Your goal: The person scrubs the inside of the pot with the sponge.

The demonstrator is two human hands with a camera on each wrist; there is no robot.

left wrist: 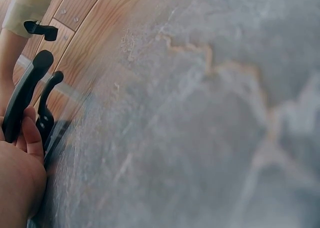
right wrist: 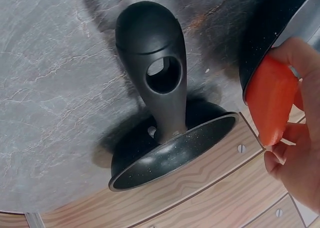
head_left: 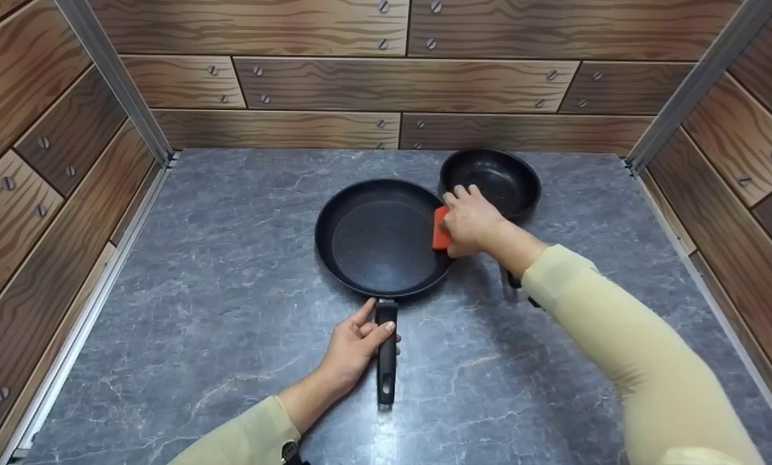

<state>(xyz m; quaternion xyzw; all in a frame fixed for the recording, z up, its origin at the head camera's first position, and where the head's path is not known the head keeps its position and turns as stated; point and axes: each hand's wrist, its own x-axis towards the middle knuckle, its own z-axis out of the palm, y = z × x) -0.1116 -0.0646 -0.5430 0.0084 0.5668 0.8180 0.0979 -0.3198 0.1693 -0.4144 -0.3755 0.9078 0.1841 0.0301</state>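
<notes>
A large black frying pan point(head_left: 386, 248) sits on the grey marbled surface, its handle point(head_left: 386, 374) towards me. My left hand point(head_left: 352, 349) holds that handle near the pan, thumb across the top; the left wrist view shows the handle point(left wrist: 24, 100) rising from between the fingers. My right hand point(head_left: 473, 223) pinches an orange sponge point(head_left: 442, 229) against the pan's right inner wall. The right wrist view has the sponge point(right wrist: 272, 100) at the pan's rim, thumb and fingers around it. Behind my right hand is a smaller black pan point(head_left: 489, 177), its handle mostly hidden by the forearm.
Wood-patterned panels point(head_left: 386, 84) close in the back and both sides. Metal rails point(head_left: 114, 84) run up the rear corners. The grey surface point(head_left: 230, 258) extends left of the large pan and towards the front. In the right wrist view, the small pan's handle point(right wrist: 150, 42) projects beside the right hand.
</notes>
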